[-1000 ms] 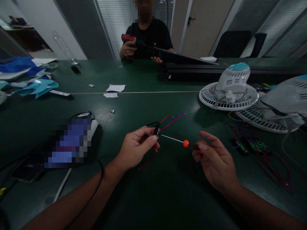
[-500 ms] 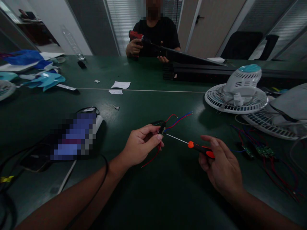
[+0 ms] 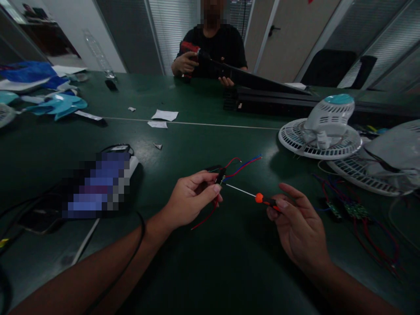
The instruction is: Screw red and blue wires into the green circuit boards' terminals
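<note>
Between the thumb and fingers of my left hand [image 3: 192, 197] is a small circuit board [image 3: 221, 176] with a black part on it. Red and blue wires [image 3: 244, 165] stick out from it to the upper right, and a red wire hangs below. My right hand [image 3: 300, 223] grips the orange and black handle of a screwdriver [image 3: 259, 198], thumb pressed on the handle and index finger raised. The thin shaft points left, its tip at the lower edge of the board; whether it touches a screw is too small to tell.
Several wired circuit boards [image 3: 356, 211] lie right of my right hand, below white fan housings [image 3: 320, 139]. A phone-like device [image 3: 98, 183] with cables rests at left. Paper scraps [image 3: 165, 115] lie ahead. Across the table [image 3: 197, 144], a person holds a red power drill [image 3: 189, 47] against a black panel.
My right thumb and fingers have shifted along the screwdriver handle, with more of it now covered. The left hand keeps its hold on the circuit board. The view has shifted slightly.
</note>
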The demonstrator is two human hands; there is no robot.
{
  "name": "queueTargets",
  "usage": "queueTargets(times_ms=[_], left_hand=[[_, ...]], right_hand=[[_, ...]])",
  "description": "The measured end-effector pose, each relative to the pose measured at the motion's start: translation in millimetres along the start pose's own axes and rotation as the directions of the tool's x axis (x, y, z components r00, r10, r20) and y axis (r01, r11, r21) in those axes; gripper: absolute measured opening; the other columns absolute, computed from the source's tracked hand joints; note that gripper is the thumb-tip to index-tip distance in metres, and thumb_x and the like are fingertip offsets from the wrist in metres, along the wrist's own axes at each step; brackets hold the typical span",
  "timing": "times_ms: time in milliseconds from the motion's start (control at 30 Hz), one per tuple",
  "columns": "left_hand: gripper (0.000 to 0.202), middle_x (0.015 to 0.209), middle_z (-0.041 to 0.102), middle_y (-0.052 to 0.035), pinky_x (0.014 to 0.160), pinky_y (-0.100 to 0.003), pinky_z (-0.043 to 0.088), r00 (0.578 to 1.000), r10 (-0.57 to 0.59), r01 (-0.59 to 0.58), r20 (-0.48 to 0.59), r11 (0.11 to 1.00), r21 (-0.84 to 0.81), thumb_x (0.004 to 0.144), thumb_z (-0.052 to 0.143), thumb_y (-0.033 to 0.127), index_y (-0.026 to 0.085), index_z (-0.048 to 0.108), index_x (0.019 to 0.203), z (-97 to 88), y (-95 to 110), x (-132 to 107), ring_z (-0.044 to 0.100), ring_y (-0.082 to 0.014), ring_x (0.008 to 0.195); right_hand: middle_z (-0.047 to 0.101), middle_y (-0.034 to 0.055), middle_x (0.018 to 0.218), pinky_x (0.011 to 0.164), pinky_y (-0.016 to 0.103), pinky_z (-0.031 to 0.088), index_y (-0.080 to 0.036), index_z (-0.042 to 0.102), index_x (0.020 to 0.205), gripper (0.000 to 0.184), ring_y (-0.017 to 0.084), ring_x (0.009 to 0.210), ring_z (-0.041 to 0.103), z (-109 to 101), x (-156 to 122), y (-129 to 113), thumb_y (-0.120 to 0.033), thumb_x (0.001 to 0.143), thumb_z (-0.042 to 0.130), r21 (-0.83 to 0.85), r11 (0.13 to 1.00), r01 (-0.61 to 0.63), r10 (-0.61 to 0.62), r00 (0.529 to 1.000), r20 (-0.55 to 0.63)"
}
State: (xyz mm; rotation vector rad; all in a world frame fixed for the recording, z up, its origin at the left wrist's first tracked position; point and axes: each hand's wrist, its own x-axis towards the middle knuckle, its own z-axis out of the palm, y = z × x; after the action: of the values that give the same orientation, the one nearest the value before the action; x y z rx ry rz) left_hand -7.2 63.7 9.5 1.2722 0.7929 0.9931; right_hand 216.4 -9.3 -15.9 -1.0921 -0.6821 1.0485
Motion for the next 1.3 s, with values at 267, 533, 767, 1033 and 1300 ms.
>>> queueTargets(times_ms=[267,533,767,1033,1300], left_hand=[[0.013,0.074,0.062,0.0017,0.058,-0.022,0.055,1.000,0.008,-0.008,-0.005,1.000,-0.020,0.083,0.064,0.016,0.012,0.067,0.095,-0.2,-3.1,-0.3,0.063,-0.0091,0.060],[0.011,0.073,0.062,0.0021,0.057,-0.021,0.055,1.000,0.022,-0.022,-0.006,1.000,-0.018,0.082,0.065,0.017,0.013,0.067,0.092,1.0,-1.5,0.7,0.063,-0.0085,0.059],[0.012,0.073,0.063,0.0021,0.057,-0.021,0.055,1.000,0.013,-0.013,-0.003,1.000,-0.010,0.082,0.065,0.016,0.013,0.067,0.093,-0.1,-1.6,-0.3,0.063,-0.0086,0.058],[0.012,0.072,0.063,0.0016,0.057,-0.022,0.056,1.000,0.010,-0.009,-0.011,1.000,0.005,0.082,0.065,0.016,0.012,0.067,0.093,0.4,-2.4,-0.6,0.064,-0.0095,0.058],[0.009,0.070,0.063,0.0022,0.058,-0.022,0.055,0.999,0.021,-0.021,-0.028,1.000,0.011,0.082,0.065,0.017,0.013,0.067,0.089,-0.5,-0.2,0.1,0.063,-0.0089,0.057]], right_hand=[[0.063,-0.0020,0.078,0.042,0.020,0.046,-0.016,0.061,0.109,0.024,0.008,0.052,0.057,4.1,-3.1,-5.2,-0.035,0.095,0.057,-0.065,0.997,-0.040,0.041,0.999,0.020],[0.060,-0.0057,0.070,0.032,0.015,0.037,-0.015,0.061,0.110,0.021,0.003,0.040,0.048,5.2,-3.8,-4.6,-0.031,0.096,0.058,-0.170,0.982,-0.087,0.079,0.995,-0.055],[0.064,-0.0009,0.087,0.047,0.022,0.050,-0.016,0.059,0.115,0.023,0.009,0.058,0.060,2.1,-0.7,-0.4,-0.021,0.092,0.062,-0.032,0.999,-0.024,0.023,0.999,-0.030],[0.065,0.0002,0.089,0.053,0.026,0.052,-0.016,0.061,0.110,0.019,0.011,0.062,0.062,1.1,-0.9,-0.6,-0.026,0.093,0.061,-0.028,0.999,-0.016,0.016,1.000,0.015],[0.062,-0.0040,0.073,0.035,0.017,0.040,-0.015,0.061,0.111,0.026,0.005,0.042,0.051,6.1,-4.9,-5.3,-0.037,0.097,0.055,-0.187,0.977,-0.106,0.098,0.994,-0.051]])
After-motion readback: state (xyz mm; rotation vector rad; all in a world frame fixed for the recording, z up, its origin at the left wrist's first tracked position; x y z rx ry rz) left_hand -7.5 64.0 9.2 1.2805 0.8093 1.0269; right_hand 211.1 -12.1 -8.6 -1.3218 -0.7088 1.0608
